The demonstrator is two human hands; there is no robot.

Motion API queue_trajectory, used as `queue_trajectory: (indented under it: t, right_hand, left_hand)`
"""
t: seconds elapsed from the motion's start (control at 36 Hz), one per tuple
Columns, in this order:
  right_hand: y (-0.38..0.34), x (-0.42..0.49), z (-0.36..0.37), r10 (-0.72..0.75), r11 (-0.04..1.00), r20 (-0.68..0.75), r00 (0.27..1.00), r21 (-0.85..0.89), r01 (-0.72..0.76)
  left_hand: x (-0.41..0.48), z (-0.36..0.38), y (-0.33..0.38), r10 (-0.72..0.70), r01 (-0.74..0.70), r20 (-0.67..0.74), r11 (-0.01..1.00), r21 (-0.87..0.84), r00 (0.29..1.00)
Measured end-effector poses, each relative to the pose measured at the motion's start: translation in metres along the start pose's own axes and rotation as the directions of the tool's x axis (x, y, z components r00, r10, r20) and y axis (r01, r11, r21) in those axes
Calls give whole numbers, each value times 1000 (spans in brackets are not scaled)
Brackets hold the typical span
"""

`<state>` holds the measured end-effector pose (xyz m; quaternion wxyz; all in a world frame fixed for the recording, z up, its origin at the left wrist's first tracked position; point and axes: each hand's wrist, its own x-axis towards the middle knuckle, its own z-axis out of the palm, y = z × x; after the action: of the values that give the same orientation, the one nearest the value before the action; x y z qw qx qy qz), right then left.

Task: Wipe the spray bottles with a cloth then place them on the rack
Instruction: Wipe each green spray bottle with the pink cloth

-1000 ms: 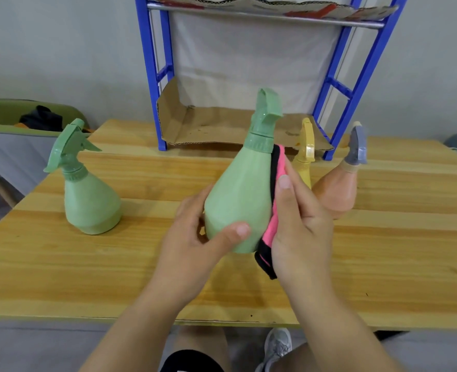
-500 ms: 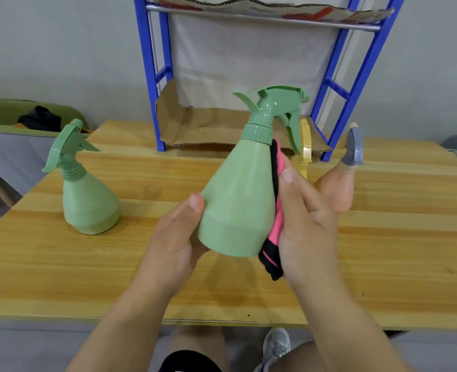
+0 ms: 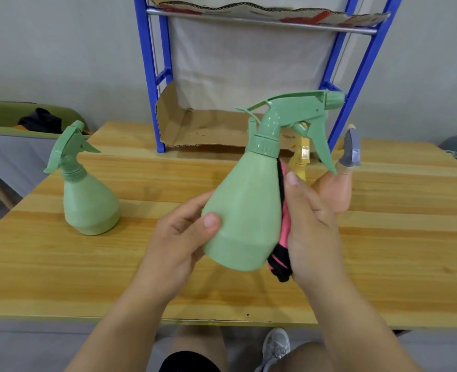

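Observation:
A light green spray bottle is held tilted above the wooden table, its nozzle pointing right. My left hand grips its lower left side with the thumb on the front. My right hand presses a pink and black cloth against the bottle's right side. A second green spray bottle stands on the table at the left. Behind my right hand stand a yellow bottle and a peach bottle with a grey sprayer, both partly hidden. The blue rack stands at the table's back.
Cardboard lines the rack's bottom shelf, and more cardboard lies on the upper shelf. A green bin with dark items sits off the table's left side. My knees and a grey shoe show below the table's near edge.
The held bottle has turned, so its sprayer now points right instead of away. It has also lifted and tilted slightly, and my left thumb has shifted up on the bottle's front.

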<state>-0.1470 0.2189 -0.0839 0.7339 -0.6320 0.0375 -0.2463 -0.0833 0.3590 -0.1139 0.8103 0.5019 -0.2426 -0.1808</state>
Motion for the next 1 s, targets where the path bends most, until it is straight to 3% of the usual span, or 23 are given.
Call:
queue_trajectory:
  t: [0.17, 0.33, 0.5, 0.61, 0.69, 0.81, 1.0]
  right_hand:
    - [-4, -1, 1, -18, 998, -94, 995, 53, 23]
    - [-1, -1, 4, -96, 991, -162, 982, -110, 79]
    - [0, -5, 9, -129, 965, -166, 978, -249, 85]
    - [0, -7, 10, -139, 965, -111, 984, -238, 109]
    - [-2, -5, 4, -104, 985, -81, 991, -148, 91]
    - [-4, -3, -1, -77, 994, -62, 995, -82, 72]
    - [3, -3, -5, -128, 978, -96, 987, -179, 110]
  left_hand:
    - [3, 7, 5, -99, 100, 24, 994, -50, 995]
    - [3, 19, 1, 37, -17, -240, 997, 82, 970]
    - [-2, 20, -9, 113, -44, -195, 944, 328, 974]
    - [0, 16, -5, 58, -20, -198, 981, 191, 978]
    - [1, 10, 1, -25, 29, -81, 998, 50, 996]
    - [5, 9, 4, -140, 139, 6, 990, 28, 990]
    - [3, 20, 0, -78, 88, -137, 994, 66, 988]
